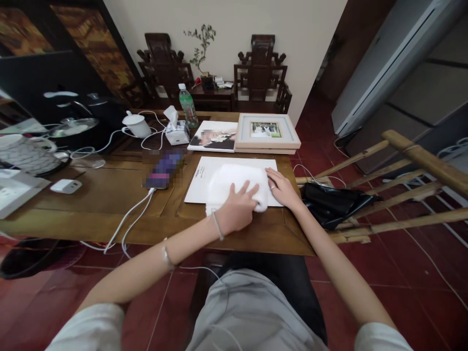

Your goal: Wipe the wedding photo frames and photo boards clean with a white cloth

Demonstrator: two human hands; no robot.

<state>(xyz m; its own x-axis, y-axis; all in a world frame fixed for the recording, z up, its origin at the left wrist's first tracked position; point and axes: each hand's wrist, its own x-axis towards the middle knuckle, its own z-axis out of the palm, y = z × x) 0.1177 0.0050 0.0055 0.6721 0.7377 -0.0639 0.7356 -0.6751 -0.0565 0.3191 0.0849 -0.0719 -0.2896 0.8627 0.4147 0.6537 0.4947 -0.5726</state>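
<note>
A folded white cloth (234, 178) lies over the middle of a white board (199, 181) on the wooden table. My left hand (239, 207) presses down on the cloth from above, its fingers spread apart. The cloth looks slightly blurred. At the board's right edge rests my right hand (283, 189), fingers stretched out and touching the board and the cloth's side; it wears a ring. Small dark print shows on the board's upper left part. The cloth and my left hand hide the board's middle.
Behind the board lie a photo print (215, 136) and a framed photo (268, 129). To the left are a phone (163, 170) with white cables, a tissue box (178, 132), a bottle (187, 106), a lidded cup (137, 125) and a charger (66, 186). A bamboo chair (413, 190) stands right.
</note>
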